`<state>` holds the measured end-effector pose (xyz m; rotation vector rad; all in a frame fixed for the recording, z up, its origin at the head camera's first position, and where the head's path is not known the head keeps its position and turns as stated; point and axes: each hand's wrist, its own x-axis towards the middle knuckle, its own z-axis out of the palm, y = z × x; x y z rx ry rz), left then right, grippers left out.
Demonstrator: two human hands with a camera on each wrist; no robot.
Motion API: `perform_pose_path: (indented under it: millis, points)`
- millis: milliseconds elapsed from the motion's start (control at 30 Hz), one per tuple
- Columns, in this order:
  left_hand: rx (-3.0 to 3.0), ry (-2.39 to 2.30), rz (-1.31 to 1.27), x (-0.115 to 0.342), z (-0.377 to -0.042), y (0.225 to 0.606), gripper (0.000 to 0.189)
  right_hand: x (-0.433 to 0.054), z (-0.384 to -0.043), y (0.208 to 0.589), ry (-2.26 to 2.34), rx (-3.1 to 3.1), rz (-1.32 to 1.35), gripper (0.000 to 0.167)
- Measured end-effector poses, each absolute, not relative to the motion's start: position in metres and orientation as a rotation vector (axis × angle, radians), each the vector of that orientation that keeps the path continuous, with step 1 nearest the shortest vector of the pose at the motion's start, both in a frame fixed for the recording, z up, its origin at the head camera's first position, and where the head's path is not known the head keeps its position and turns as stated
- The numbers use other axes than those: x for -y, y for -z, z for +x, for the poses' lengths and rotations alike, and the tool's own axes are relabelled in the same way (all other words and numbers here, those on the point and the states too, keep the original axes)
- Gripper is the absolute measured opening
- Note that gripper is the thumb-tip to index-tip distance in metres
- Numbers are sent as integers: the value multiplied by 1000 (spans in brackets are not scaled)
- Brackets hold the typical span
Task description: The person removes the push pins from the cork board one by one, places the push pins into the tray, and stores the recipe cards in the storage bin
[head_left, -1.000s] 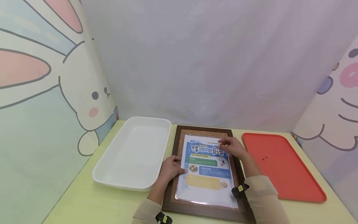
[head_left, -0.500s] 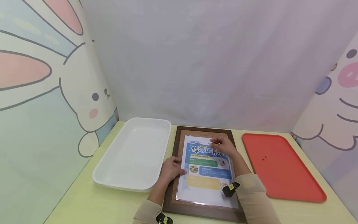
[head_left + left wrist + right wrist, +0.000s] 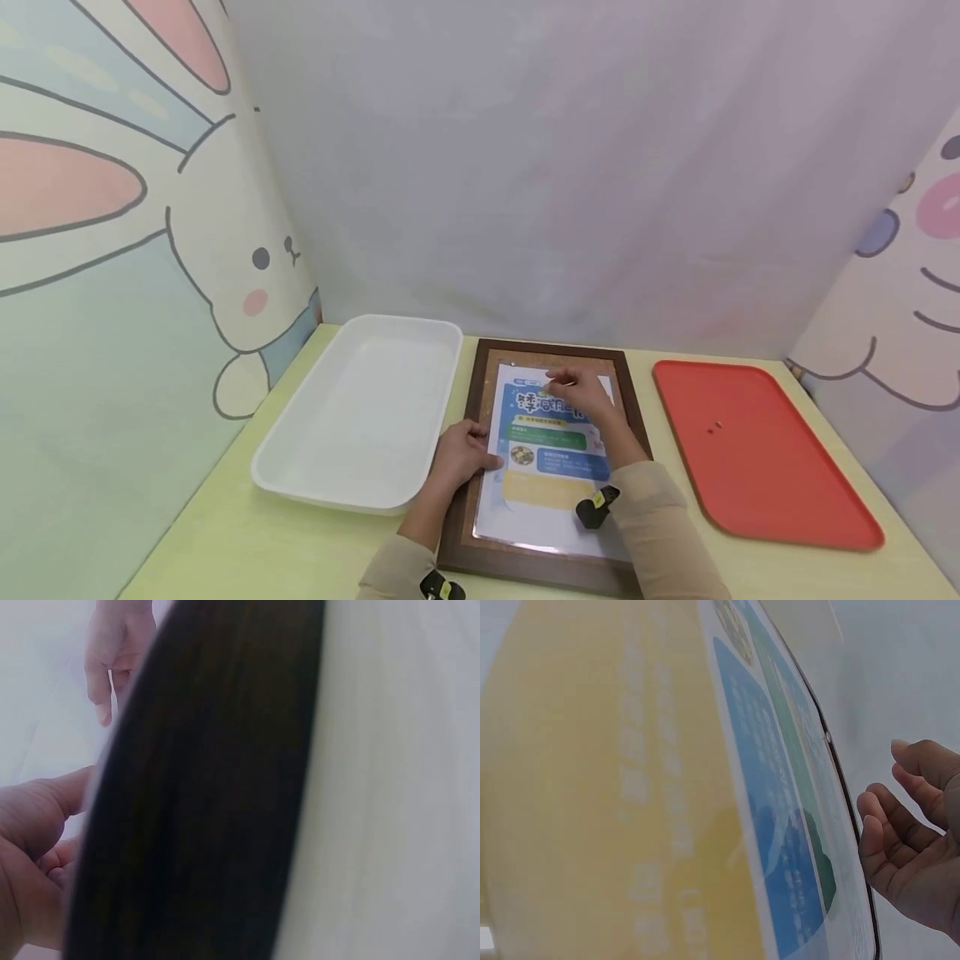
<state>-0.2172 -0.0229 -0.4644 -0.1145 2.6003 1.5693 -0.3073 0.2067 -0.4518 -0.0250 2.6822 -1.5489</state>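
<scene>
A laminated poster (image 3: 543,525) with blue, green and yellow panels lies on a brown board with a dark wooden frame (image 3: 543,569). My left hand (image 3: 459,454) rests at the left side of the frame, its thumb stretched onto the poster's left edge. Over the poster's upper title hovers my right hand (image 3: 581,392), thumb and index finger close together. In the right wrist view the right hand (image 3: 922,832) has its other fingers bent. Whether something tiny sits between its fingertips is too small to tell.
To the left stands a white tray (image 3: 360,408) with raised sides. A red tray (image 3: 772,467) lies to the right, with a few tiny objects (image 3: 716,427) on it. Both sit on the yellow table (image 3: 247,550), with cartoon-printed walls around.
My right hand has moved left across the top of the poster, from near its upper right corner towards the middle. The left hand stays at the frame's left side.
</scene>
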Motion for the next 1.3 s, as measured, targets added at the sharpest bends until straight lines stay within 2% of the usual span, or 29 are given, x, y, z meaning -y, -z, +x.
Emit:
perform_pose_path:
  millis: [533, 867, 1300]
  points:
    - [-2577, -1576, -114, 24, -220, 471, 50, -188, -332, 466, 1648, -2582, 54, 32]
    - [-2573, -1586, -91, 24, -221, 469, 50, -171, -347, 466, 1676, -2676, -124, 31]
    - [-2566, -1570, -97, 24, -222, 468, 50, -163, -356, 476, 1785, -2623, 88, 26]
